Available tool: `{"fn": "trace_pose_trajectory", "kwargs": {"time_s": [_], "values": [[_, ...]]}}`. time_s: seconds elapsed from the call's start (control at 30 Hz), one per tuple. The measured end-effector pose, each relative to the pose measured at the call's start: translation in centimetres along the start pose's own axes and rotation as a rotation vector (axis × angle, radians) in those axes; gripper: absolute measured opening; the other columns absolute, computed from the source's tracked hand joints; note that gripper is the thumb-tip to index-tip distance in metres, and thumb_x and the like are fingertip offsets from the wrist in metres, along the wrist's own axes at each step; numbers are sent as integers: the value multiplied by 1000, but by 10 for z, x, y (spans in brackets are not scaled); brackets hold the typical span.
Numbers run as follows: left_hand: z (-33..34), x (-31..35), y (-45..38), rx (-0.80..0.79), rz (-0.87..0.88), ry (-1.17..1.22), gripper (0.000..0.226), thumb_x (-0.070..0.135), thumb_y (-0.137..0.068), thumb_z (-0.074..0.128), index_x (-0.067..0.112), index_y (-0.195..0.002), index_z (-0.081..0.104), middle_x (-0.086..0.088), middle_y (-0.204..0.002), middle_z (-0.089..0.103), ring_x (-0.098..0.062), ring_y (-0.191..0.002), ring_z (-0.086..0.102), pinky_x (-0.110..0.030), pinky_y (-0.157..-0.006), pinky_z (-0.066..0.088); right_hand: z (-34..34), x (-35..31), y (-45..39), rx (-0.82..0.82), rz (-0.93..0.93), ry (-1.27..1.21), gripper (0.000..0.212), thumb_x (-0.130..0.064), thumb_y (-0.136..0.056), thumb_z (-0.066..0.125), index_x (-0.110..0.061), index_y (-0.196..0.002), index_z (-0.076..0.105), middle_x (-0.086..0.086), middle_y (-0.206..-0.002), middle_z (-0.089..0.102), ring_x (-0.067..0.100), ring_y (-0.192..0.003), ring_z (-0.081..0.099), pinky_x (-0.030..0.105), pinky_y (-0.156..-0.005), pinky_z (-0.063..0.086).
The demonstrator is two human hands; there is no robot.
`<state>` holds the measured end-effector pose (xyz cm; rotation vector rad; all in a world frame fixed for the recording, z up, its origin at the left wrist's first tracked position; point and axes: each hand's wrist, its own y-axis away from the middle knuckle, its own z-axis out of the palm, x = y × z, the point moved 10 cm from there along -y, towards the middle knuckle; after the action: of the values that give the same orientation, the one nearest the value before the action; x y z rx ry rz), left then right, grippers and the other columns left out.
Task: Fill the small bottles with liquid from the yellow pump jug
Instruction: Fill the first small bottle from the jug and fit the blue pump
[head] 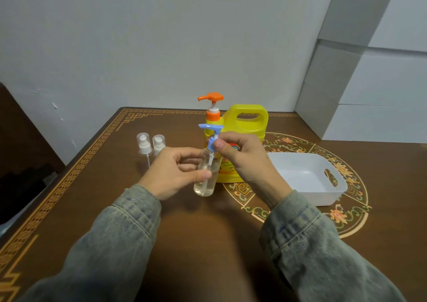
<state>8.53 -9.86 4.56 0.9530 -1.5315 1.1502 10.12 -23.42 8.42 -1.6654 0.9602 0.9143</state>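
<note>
No readable text; label print on the yellow jug (pixel 250 126) seemingly too blurred.

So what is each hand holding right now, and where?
Left hand grips the clear plastic bottle round its body; right hand pinches the collar of its blue pump top.

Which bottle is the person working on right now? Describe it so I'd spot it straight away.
Start at the yellow pump jug at the back of the table. Just in front of it, both hands hold a clear bottle with liquid in it. Unlike the two white-topped spray bottles to the left, it has a blue pump.
</note>
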Motion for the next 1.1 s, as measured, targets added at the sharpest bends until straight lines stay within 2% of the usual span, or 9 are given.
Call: {"fn": "trace_pose_trajectory", "kwargs": {"time_s": [0.2,0.3,0.47,0.57,0.73,0.83,0.9,1.03,1.1], "values": [[-1,-2,0,-16,-36,6,48,10,-61,79,8,-108,69,-13,-106,74,-26,-97,72,-32,-84,58,0,0,1,-18,41,-9,11,-22,-93,66,-19,-93,77,1,-100,75,13,-97,66,31,-91,49],[1,1,0,17,-21,22,46,11,-59,80,12,-104,70,-9,-102,75,-23,-93,73,-29,-81,58,-2,-1,0,-2,30,13,11,-21,-94,65,-24,-90,75,-5,-95,74,7,-92,64,26,-86,49],[1,-3,-3,52,-27,20,45,9,-55,81,14,-98,71,-6,-93,77,-18,-83,74,-25,-75,58,-5,7,1,48,24,47,14,-19,-93,66,-12,-96,77,-1,-99,75,7,-94,65,21,-83,49],[3,-9,-2,45,-51,31,46,8,-55,81,11,-99,71,-8,-94,77,-18,-83,73,-24,-75,58,-4,6,3,21,24,18,13,-16,-94,65,-10,-93,77,0,-95,75,3,-87,63,13,-77,48],[10,-7,-3,-6,-49,115,46,4,-64,75,10,-108,68,-11,-106,74,-22,-96,72,-26,-80,57,-5,1,1,-70,19,-21,19,-22,-94,64,-9,-102,76,3,-97,75,8,-92,65,24,-86,51],[15,-7,-5,-9,-41,119,49,6,-65,75,10,-113,66,-10,-109,73,-21,-101,71,-27,-84,57,-11,-4,2,-92,0,0,16,-19,-95,64,-9,-100,75,-8,-87,73,-1,-83,63,16,-76,48],[18,-7,-7,-14,-30,77,49,6,-68,75,11,-115,65,-7,-110,73,-18,-101,70,-24,-84,56,-19,-8,3,-85,-24,56,14,-18,-94,65,-9,-96,75,-13,-80,70,-4,-78,61,13,-72,45],[15,-5,-11,3,-16,27,39,6,-76,71,8,-115,65,-9,-106,74,-20,-101,71,-26,-87,56,-52,-8,3,-6,-9,127,15,-22,-94,67,-13,-102,76,-2,-90,75,3,-85,65,30,-79,52],[16,1,-12,7,-3,42,40,11,-75,71,7,-114,65,-12,-106,74,-24,-100,71,-29,-87,56,-67,-8,6,12,6,122,15,-22,-94,66,-14,-103,76,-5,-88,75,0,-82,65,22,-75,51]]}}
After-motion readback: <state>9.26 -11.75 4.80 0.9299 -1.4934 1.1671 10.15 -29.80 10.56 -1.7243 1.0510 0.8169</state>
